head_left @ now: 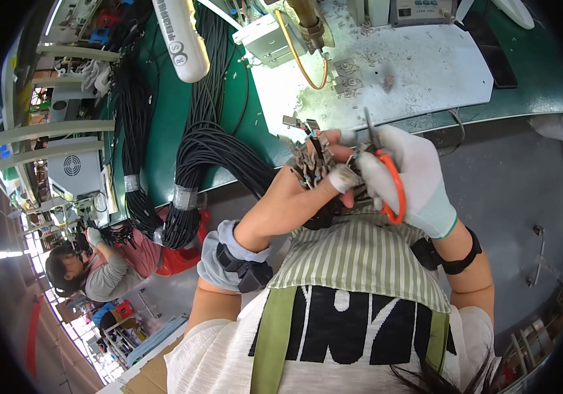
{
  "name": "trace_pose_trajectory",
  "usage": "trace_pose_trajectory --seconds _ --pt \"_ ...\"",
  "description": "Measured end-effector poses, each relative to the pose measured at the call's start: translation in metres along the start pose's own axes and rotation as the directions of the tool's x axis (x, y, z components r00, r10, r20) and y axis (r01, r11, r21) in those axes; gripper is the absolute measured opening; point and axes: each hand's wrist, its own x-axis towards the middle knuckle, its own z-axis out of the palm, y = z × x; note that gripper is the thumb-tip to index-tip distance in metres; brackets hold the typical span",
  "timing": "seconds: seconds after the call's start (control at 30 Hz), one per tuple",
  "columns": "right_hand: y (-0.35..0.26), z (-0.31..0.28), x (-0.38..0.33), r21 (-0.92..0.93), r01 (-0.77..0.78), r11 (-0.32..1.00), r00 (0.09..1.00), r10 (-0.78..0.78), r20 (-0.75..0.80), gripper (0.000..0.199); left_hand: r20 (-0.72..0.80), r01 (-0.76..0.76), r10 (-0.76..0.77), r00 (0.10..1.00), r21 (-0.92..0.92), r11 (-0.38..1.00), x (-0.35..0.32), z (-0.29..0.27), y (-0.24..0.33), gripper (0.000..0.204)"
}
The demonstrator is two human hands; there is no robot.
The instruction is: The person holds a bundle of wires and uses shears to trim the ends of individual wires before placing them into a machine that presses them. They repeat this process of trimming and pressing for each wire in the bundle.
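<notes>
I see the left hand (pixel 308 172) closed around a bundle of small connectors (pixel 306 157), held in the air just before the near edge of the white work mat (pixel 426 62). The gloved right hand (pixel 407 178) grips orange-handled scissors (pixel 386 177) (blades at the wire ends). I judge trimming is in progress; the next cut needs careful blade placement.
</notes>
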Motion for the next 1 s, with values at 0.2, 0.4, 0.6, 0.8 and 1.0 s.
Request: trace_pose_trajectory --seconds 0.2,0.4,0.6,0.8,1.0 --pt "0.014 -0.005 -0.006 -0.280 0.281 0.918 0.947 -0.313 -0.075 0.017 -0.035 0.184 -0.181 0.983 0.224 0.957 0.004 0.004 0.022 0.026" --pt "-0.001 -0.017 -0.011 0.158 0.055 0.986 0.980 -0.084 0.180 0.019 -0.008 0.176 -0.176 0.984 0.117 0.977 0.002 0.003 0.020 0.017" --pt "0.004 -0.022 0.001 0.333 -0.043 0.942 0.944 -0.070 0.321 0.020 0.021 0.197 -0.206 0.978 0.214 0.957 -0.002 0.004 0.026 0.018" --pt "0.004 -0.013 -0.002 0.376 0.016 0.926 0.977 -0.095 0.190 0.023 0.029 0.046 -0.049 0.998 0.093 0.995 0.001 0.010 0.018 0.019" --pt "0.003 -0.007 -0.007 0.074 0.180 0.981 0.984 -0.178 -0.030 0.027 -0.159 0.018 -0.013 0.987 0.031 0.999 0.000 0.012 0.012 0.021"
